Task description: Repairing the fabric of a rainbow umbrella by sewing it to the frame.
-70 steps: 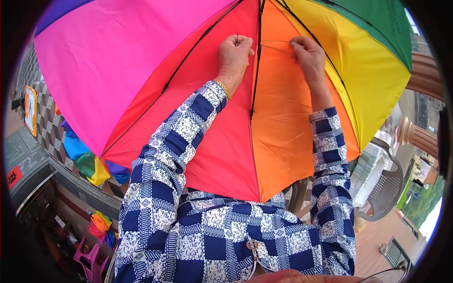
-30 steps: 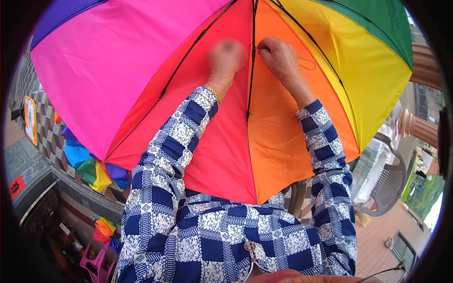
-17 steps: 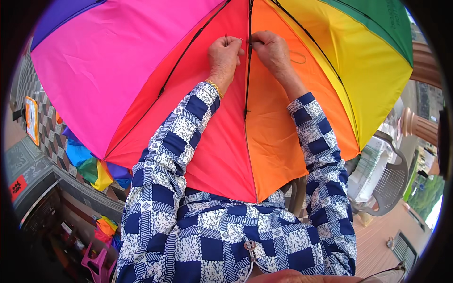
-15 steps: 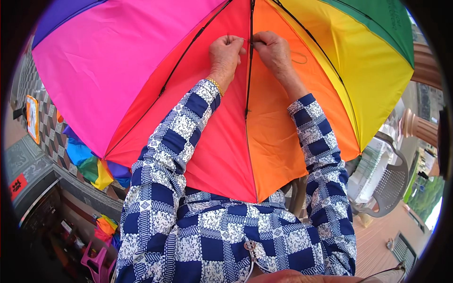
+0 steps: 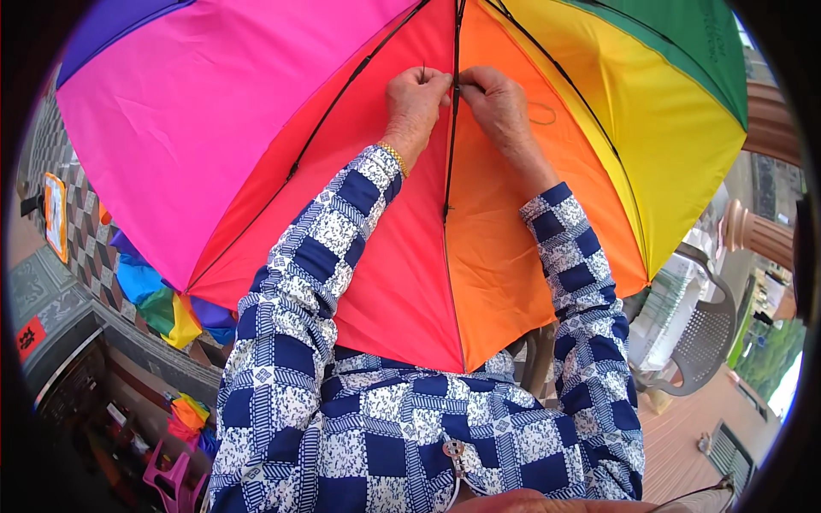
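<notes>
An open rainbow umbrella (image 5: 376, 282) fills the space before me, its inner side with the black ribs facing up. My left hand (image 5: 416, 104) is closed in a pinch over the red panel, a thin dark strand (image 5: 423, 72) poking up from its fingers. Just across the middle black rib (image 5: 452, 128), over the orange panel, my right hand (image 5: 496, 104) pinches close against that rib. What its fingertips hold is too small to make out. A thin thread loop (image 5: 544, 120) lies on the orange panel beside the right hand; where it leads is hidden.
Folded rainbow cloth (image 5: 162, 299) lies to the left on the patterned tiles. A pink plastic stool (image 5: 171, 479) stands at the lower left. On the right are a grey plastic chair (image 5: 705, 342) and a brownish column (image 5: 761, 232).
Both hands have shifted slightly down, and the left one has come a little closer to the middle rib. The umbrella has moved very little.
</notes>
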Motion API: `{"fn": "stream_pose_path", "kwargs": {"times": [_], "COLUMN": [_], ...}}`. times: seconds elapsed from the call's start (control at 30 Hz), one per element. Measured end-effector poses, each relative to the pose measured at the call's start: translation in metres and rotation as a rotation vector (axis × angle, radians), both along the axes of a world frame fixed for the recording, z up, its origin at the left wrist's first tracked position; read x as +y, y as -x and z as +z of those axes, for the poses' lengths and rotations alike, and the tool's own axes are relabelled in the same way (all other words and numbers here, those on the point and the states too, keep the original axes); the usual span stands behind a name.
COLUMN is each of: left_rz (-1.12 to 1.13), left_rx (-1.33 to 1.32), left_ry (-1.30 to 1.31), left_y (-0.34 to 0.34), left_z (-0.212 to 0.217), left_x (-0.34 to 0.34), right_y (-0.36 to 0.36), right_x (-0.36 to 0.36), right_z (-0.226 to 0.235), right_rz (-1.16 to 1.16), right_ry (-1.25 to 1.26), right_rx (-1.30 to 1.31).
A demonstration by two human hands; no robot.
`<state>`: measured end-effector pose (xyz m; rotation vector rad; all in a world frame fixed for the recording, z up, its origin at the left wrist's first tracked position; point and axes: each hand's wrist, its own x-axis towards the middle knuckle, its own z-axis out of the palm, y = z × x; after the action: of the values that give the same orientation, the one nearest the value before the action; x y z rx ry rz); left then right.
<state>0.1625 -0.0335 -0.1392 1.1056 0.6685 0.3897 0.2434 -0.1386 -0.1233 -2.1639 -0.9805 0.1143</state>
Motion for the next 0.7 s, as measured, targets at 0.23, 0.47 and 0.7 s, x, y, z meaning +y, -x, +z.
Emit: {"fn": "stream_pose_path", "kwargs": {"times": [0.23,0.47,0.7], "left_rz": [0.210,0.237,0.223], "left_rx": [-0.042,-0.066,-0.095], "left_ry": [0.132,0.174,0.190], "left_y": [0.013,0.010,0.012], "left_z": [-0.006,-0.006,-0.007], "left_x": [-0.002,-0.004,-0.003], "right_y": [0.009,0.005,0.009], "right_x": [-0.016,0.002,-0.011], "right_z": [0.031,0.012,0.003], "right_rz": [0.080,0.078,-0.005], "right_ry": [0.212,0.051,0.322], "right_rx": [-0.277,-0.512,-0.280]}}
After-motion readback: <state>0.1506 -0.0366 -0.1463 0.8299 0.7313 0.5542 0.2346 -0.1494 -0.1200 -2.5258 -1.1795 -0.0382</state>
